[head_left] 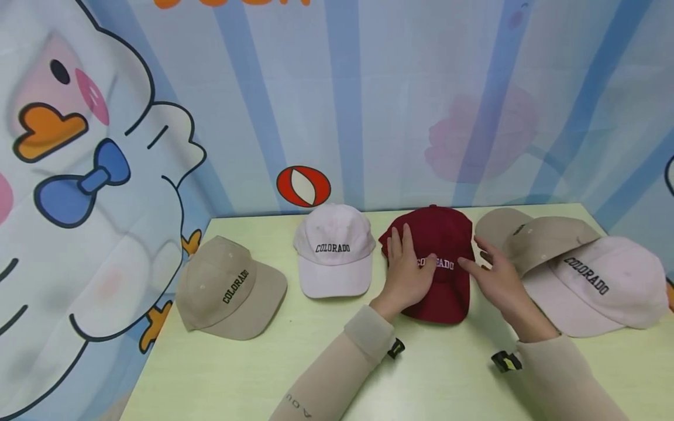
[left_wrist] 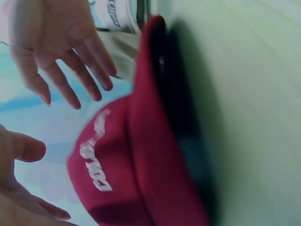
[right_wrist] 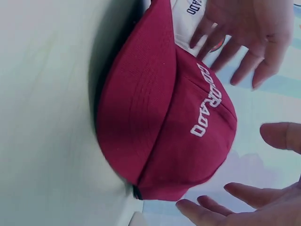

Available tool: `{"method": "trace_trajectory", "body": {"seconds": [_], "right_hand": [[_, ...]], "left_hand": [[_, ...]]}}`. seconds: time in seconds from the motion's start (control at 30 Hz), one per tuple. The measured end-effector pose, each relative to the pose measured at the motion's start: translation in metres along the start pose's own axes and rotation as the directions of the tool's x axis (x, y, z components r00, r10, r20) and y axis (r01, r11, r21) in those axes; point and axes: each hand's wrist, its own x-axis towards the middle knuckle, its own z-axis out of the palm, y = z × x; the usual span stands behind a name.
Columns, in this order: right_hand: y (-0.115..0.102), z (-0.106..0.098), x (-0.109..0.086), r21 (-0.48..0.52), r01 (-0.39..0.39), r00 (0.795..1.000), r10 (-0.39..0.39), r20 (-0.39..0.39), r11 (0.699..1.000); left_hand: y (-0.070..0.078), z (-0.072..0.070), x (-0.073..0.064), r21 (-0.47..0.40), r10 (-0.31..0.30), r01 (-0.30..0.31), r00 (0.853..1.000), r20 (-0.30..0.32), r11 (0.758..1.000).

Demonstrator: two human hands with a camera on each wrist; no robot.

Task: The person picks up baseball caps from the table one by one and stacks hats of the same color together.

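A dark red baseball cap (head_left: 449, 231) with white COLORADO lettering sits on the table, brim toward me. My left hand (head_left: 406, 278) is over its left side, fingers spread and overlapping the crown in the head view. On the other side is my right hand (head_left: 497, 283), its fingers spread too, thumb close to the lettering. In the right wrist view the cap (right_wrist: 155, 117) shows its brim and crown, with the right hand (right_wrist: 263, 202) beside the crown and the left hand (right_wrist: 251, 28) across from it. Neither hand grips the cap.
Left of the red cap are a white cap (head_left: 335, 275) and a beige cap (head_left: 221, 286). To the right, another beige cap (head_left: 553, 237) overlaps a pale pink cap (head_left: 626, 280), with a further beige brim (head_left: 495, 225) behind. A printed cloth backdrop (head_left: 389, 117) rises behind the table (head_left: 210, 374).
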Motion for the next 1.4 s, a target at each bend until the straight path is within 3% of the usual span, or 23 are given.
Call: {"method": "trace_trajectory", "body": {"seconds": [0.2, 0.3, 0.37, 0.47, 0.53, 0.63, 0.77, 0.93, 1.03, 1.13, 1.23, 1.4], "right_hand": [[0.007, -0.013, -0.013, 0.009, 0.011, 0.988, -0.010, -0.156, 1.000], [0.011, -0.020, -0.018, 0.071, 0.015, 0.960, 0.006, -0.281, 0.997], [0.012, -0.025, -0.020, 0.173, 0.021, 0.929, 0.044, -0.368, 0.985], [0.014, -0.033, -0.021, 0.371, 0.041, 0.882, 0.141, -0.450, 0.928], [0.014, -0.039, -0.021, 0.488, 0.061, 0.845, 0.215, -0.489, 0.871], [0.016, -0.048, -0.020, 0.599, 0.081, 0.798, 0.308, -0.518, 0.797], [0.020, -0.061, -0.017, 0.710, 0.070, 0.769, 0.416, -0.486, 0.701], [0.027, -0.072, -0.013, 0.808, 0.008, 0.781, 0.501, -0.372, 0.589], [0.032, -0.075, -0.010, 0.843, -0.016, 0.820, 0.490, -0.297, 0.538], [0.038, -0.076, -0.007, 0.873, -0.012, 0.873, 0.431, -0.228, 0.488], [0.043, -0.076, -0.005, 0.892, -0.005, 0.909, 0.373, -0.184, 0.452], [0.048, -0.076, -0.003, 0.900, -0.028, 0.935, 0.329, -0.130, 0.436]], "left_hand": [[0.025, 0.005, -0.008, -0.034, 0.087, -0.086, 0.996, 0.023, 0.996], [0.037, 0.013, -0.009, -0.055, 0.129, -0.127, 0.991, 0.040, 0.990], [0.043, 0.020, -0.010, -0.071, 0.159, -0.155, 0.986, 0.059, 0.985], [0.050, 0.032, -0.011, -0.098, 0.190, -0.180, 0.976, 0.103, 0.979], [0.052, 0.040, -0.011, -0.117, 0.200, -0.185, 0.970, 0.140, 0.976], [0.054, 0.052, -0.012, -0.138, 0.195, -0.170, 0.961, 0.194, 0.976], [0.053, 0.069, -0.012, -0.150, 0.164, -0.130, 0.954, 0.250, 0.980], [0.053, 0.088, -0.011, -0.156, 0.117, -0.072, 0.944, 0.307, 0.985], [0.053, 0.099, -0.009, -0.143, 0.098, -0.053, 0.940, 0.328, 0.988], [0.052, 0.107, -0.006, -0.138, 0.088, -0.041, 0.933, 0.349, 0.990], [0.052, 0.112, -0.005, -0.140, 0.089, -0.040, 0.926, 0.367, 0.989], [0.055, 0.119, -0.002, -0.150, 0.118, -0.064, 0.915, 0.386, 0.987]]}}
